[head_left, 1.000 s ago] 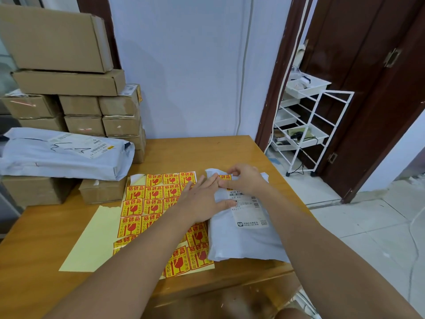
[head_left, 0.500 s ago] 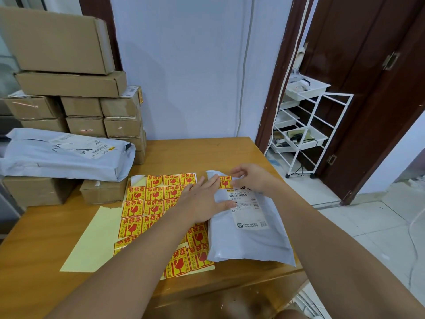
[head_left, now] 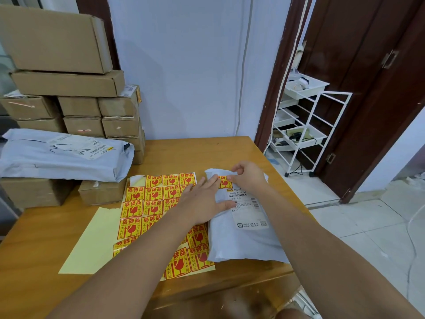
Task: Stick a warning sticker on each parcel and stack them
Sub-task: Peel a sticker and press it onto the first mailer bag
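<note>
The flat left hand (head_left: 202,203) presses the grey plastic mailer parcel (head_left: 239,238) steady on the wooden surface (head_left: 46,249), so the curled right hand (head_left: 247,176) can smooth the yellow-red warning sticker (head_left: 223,181).

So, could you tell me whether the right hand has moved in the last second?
Yes. The right hand has slid right along the parcel, uncovering the warning sticker above the shipping label.

Both forearms are bare from the frame's lower edge to the wrists — no sleeve shows on either. The left hand (head_left: 203,201) and right hand (head_left: 247,174) are bare too — no glove, ring, watch or band is visible.
</note>
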Available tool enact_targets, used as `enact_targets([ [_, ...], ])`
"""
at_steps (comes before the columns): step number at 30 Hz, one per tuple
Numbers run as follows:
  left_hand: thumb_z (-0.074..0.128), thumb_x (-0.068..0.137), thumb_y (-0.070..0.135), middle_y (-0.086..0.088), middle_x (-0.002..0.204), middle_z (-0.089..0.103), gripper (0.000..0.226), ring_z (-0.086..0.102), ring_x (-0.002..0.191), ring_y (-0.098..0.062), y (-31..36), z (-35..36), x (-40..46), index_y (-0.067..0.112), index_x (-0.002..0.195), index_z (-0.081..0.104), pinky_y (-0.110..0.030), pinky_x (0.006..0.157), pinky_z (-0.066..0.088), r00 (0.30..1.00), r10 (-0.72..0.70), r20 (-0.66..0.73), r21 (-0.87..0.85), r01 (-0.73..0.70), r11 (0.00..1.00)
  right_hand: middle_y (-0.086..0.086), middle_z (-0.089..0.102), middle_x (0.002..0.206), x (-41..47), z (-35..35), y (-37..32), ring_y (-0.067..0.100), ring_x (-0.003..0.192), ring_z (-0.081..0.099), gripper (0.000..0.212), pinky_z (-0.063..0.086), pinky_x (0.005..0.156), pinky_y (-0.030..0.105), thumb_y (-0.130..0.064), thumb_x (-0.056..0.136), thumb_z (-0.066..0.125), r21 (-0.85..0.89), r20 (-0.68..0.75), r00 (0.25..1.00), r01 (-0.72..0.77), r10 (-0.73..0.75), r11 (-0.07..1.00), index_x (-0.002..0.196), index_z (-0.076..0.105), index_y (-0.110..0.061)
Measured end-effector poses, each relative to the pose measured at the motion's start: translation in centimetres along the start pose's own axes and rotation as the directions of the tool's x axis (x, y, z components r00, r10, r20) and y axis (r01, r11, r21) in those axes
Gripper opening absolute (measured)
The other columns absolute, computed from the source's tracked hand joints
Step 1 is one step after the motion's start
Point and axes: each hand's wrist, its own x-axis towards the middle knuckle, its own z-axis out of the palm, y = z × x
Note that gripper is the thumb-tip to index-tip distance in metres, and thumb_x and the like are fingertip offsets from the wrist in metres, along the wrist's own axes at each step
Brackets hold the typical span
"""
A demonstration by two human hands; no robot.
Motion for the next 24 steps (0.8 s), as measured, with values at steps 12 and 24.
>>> enact_targets([
  [12,0.020,0.093,0.082,0.005,0.173,0.003,0.097,-0.007,0.158,-0.016,0.1,0.3,-0.6,0.017,0.165,0.011,-0.048,0.128,-0.001,0.994,0.069,-0.083,0.152,-0.056,0.987,-0.001,0.061,0.140,0.1,0.0,1.1,0.027,0.136,0.047,0.078,0.034,0.114,0.046,-0.082,0.081,0.053,-0.373,0.002,1.000,-0.007,0.008,0.928,0.138,0.059,-0.028],
  [24,0.020,0.090,0.086,0.010,0.172,-0.001,0.098,-0.003,0.158,-0.014,0.3,-0.1,-1.0,0.024,0.165,0.008,-0.049,0.128,-0.002,0.998,0.019,-0.058,0.122,-0.012,0.992,-0.002,0.069,0.121,0.5,-0.1,0.6,0.023,0.127,0.054,0.068,0.037,0.111,0.045,-0.081,0.078,0.059,-0.311,0.043,0.993,-0.095,0.113,0.946,0.130,0.058,-0.038],
])
